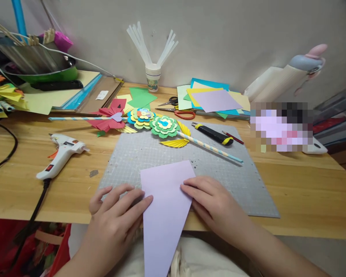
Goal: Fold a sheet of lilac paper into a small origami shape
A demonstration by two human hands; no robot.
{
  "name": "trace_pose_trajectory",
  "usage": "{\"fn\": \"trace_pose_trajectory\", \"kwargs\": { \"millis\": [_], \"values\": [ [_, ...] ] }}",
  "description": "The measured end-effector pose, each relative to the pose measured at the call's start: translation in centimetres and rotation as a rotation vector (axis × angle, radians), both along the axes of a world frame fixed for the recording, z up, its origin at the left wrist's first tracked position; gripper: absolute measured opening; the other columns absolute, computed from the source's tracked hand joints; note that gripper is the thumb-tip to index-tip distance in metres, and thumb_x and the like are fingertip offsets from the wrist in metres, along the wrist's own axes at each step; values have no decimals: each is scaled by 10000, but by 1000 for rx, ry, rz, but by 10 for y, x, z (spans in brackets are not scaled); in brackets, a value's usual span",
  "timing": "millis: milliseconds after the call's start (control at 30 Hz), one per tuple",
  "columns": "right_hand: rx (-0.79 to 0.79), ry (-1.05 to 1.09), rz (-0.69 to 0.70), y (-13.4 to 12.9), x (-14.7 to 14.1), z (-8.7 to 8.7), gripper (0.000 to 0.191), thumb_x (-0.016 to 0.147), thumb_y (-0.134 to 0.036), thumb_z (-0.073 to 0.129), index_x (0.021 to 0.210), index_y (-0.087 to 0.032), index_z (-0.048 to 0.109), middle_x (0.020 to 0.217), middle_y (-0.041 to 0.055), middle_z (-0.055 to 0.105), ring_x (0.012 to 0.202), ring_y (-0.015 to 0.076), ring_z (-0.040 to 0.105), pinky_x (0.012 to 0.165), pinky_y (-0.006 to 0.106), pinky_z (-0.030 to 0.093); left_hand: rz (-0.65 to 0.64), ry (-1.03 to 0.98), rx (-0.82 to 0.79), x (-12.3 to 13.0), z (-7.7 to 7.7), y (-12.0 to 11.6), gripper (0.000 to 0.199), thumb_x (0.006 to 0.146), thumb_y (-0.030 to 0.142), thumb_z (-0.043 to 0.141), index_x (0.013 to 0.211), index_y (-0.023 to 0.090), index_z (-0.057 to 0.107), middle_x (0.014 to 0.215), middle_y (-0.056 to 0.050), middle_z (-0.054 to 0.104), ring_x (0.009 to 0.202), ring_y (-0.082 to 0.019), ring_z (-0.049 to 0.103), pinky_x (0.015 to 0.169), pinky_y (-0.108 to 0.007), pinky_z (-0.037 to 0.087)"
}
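Observation:
A sheet of lilac paper (165,207), tapering toward my lap, reaches from the grey cutting mat (123,154) over the table's front edge. My left hand (118,215) grips its left edge, one fingertip on top and the other fingers spread out. At the right edge, my right hand (219,207) pinches the paper with its fingertips on the upper face. Both thumbs are mostly hidden. Just beyond the paper lies a green layered paper flower (165,126) on a striped stem (210,147), with yellow pleated leaves (175,143).
A white glue gun (62,154) lies at left. A utility knife (213,134) and a pencil (233,137) rest near the mat's back edge. Behind are scissors (184,114), coloured paper sheets (216,100), a red paper flower (109,117) and a cup (153,77) of glue sticks.

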State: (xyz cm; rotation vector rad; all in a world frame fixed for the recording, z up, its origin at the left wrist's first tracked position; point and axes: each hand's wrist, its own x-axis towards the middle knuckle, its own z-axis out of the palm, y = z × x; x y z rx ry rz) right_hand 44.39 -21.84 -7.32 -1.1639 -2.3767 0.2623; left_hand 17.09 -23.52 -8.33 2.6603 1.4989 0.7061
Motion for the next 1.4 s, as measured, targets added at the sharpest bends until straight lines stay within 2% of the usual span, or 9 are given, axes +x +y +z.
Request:
{"fn": "trace_pose_trajectory", "kwargs": {
  "millis": [200, 400, 567, 700, 833, 967, 1133, 1267, 1400],
  "values": [
    [-75, -23, 11, 4, 3, 0, 260, 951, -132, 461, 1140, -173, 636, 1083, 114, 658, 981, 230, 599, 822, 422, 529, 2, 66, -27, 3, 0, 1, 329, 857, 181, 573, 1168, 273, 629, 1099, -33, 693, 1032, -276, 544, 910, -460, 354],
    [-229, -77, -67, 18, 16, 8, 142, 940, -174, 499, 1000, -200, 625, 993, 80, 633, 916, 223, 587, 786, 397, 502, 46, 5, -99, 9, 9, 6, 185, 877, 203, 534, 1001, 269, 654, 1028, -27, 688, 1009, -265, 538, 869, -449, 339],
    [-273, -133, -34, 29, 22, 12, 95, 939, -193, 512, 942, -209, 606, 945, 66, 623, 880, 218, 578, 764, 377, 486, 89, -89, -144, 13, 12, 10, 109, 868, 203, 521, 866, 249, 620, 943, -11, 698, 971, -257, 549, 852, -440, 316],
    [-279, -156, 2, 30, 23, 12, 111, 956, -216, 494, 946, -205, 604, 946, 68, 617, 879, 216, 566, 770, 382, 473, 52, -64, -147, 10, 10, 9, 208, 846, 190, 553, 1025, 257, 633, 1011, -16, 687, 993, -256, 543, 866, -431, 315],
    [-253, -159, 37, 29, 25, 12, 149, 972, -230, 476, 1001, -208, 620, 972, 75, 613, 899, 224, 559, 774, 401, 463, 28, -86, -113, 6, 5, 4, 226, 889, 232, 570, 1079, 304, 669, 1037, -13, 678, 1008, -256, 531, 881, -429, 337],
    [-135, -165, 97, 28, 27, 10, 249, 974, -176, 469, 1135, -254, 641, 1013, 83, 628, 928, 234, 571, 774, 424, 460, 16, -108, -45, 5, -2, -6, 228, 911, 232, 557, 1104, 267, 674, 1029, -31, 696, 994, -246, 536, 885, -415, 352],
    [6, -199, 223, 23, 25, 6, 329, 950, -95, 484, 1228, -211, 615, 1252, 109, 636, 1126, 250, 576, 920, 487, 452, 13, -176, -4, 4, -9, -17, 301, 958, 194, 457, 1151, 304, 660, 972, -8, 718, 953, -221, 555, 856, -410, 325],
    [59, -198, 270, 22, 15, 2, 404, 933, -31, 444, 1302, -151, 559, 1338, 106, 605, 1265, 223, 527, 1074, 482, 400, 34, -110, 61, 2, -4, -5, 310, 927, 163, 509, 1174, 284, 651, 973, -31, 709, 955, -242, 548, 843, -422, 333],
    [39, -262, 288, 21, 0, -3, 458, 941, -35, 397, 1380, -126, 488, 1455, 121, 479, 1357, 233, 429, 1110, 485, 386, 65, -31, 47, -4, 4, 11, 281, 919, 189, 525, 1158, 257, 658, 1006, -66, 684, 978, -273, 533, 851, -441, 341]
  ]
}}
